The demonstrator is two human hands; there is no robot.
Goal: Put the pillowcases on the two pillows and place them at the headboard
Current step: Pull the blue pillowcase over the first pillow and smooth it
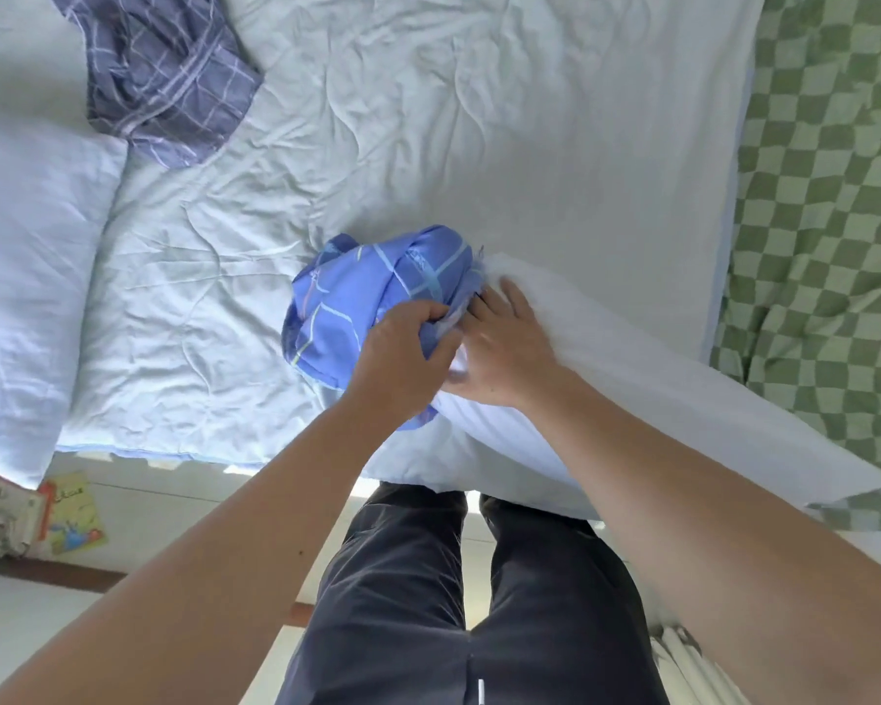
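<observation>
On the bed point(428, 119), her left hand point(408, 353) gripped the bunched blue pillowcase point(357, 297) at the pillow point(631, 399) end; the right hand point(504, 348) lay flat, fingers straight, pressing the pillow.

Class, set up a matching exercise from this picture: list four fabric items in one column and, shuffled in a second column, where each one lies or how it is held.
1. blue pillowcase
2. bare white pillow
3. dark plaid pillowcase
4. green checkered blanket

A. crumpled at the top left of the bed
B. spread along the right side
C. gripped by the left hand
D. under the right hand

Pairs: 1-C, 2-D, 3-A, 4-B
</observation>
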